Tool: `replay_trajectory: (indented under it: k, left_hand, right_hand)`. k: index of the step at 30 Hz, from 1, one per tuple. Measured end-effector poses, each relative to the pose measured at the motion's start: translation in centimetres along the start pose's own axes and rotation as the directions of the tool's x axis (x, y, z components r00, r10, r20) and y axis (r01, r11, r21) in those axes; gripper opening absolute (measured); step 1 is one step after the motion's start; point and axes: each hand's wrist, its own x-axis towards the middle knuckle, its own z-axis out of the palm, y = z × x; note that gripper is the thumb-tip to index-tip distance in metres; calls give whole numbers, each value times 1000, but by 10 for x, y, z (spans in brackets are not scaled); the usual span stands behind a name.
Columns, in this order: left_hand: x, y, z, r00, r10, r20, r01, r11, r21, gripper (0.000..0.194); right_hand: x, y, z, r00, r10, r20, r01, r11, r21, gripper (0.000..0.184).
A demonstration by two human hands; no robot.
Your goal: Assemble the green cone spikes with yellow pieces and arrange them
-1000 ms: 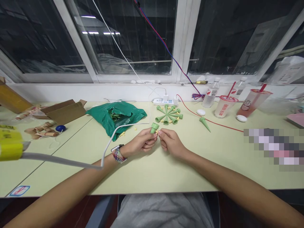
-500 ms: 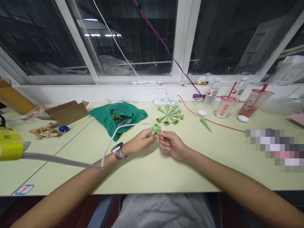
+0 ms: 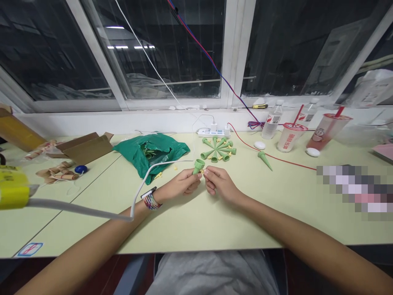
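My left hand (image 3: 186,183) is closed around a green plastic watering spike (image 3: 199,164), its wide threaded mouth facing up and its lower part hidden by my fingers. At the spike's side, my right hand (image 3: 221,183) pinches a small yellow valve (image 3: 202,172), mostly covered by the fingertips. Beyond my hands, several green spikes with yellow valves (image 3: 214,157) lie in a ring, tips to the centre. One lone green spike (image 3: 265,161) rests to the right. A green plastic bag (image 3: 133,152) gapes at left with more green pieces inside; a loose yellow valve (image 3: 158,175) lies before it.
A white cable (image 3: 145,180) crosses in front of my left forearm. At the back are a power strip (image 3: 204,133), bottles (image 3: 270,125) and drink cups (image 3: 288,139). A cardboard box (image 3: 86,150) and wooden toy pieces (image 3: 58,172) lie at left.
My hands and the spike have shifted slightly left in view. The right fingers have turned a little around the yellow valve, which now shows less.
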Motion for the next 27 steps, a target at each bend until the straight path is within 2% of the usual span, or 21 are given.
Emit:
replay_trajectory:
  k: [8,12,18,22,25,27]
  left_hand:
    - [-1,-4,-2,998,57,-32,-52,990,131,48]
    - [1,-3,1,998,57,-23,-54,992,115,48]
    - [3,-6,-1,1000,10,8,-11,997,79,46]
    - [3,-8,-3,1000,-8,-14,9,994,109,47]
    - [3,-4,-3,998,37,-50,-27,982,187,46]
    - [2,1,-5,995,79,-64,-61,965,254,45]
  right_hand:
    - [2,4,-1,1000,20,3,-20,1000,22,47]
    - [5,9,-5,1000,21,-13,-21,1000,-7,48]
    - [8,10,-5,989,145,15,-146,979,145,51]
    - [10,10,-4,986,166,33,-169,969,178,49]
    - [11,8,-6,990,131,42,-135,984,117,43]
    - [11,5,-10,996,79,40,-79,997,-13,37]
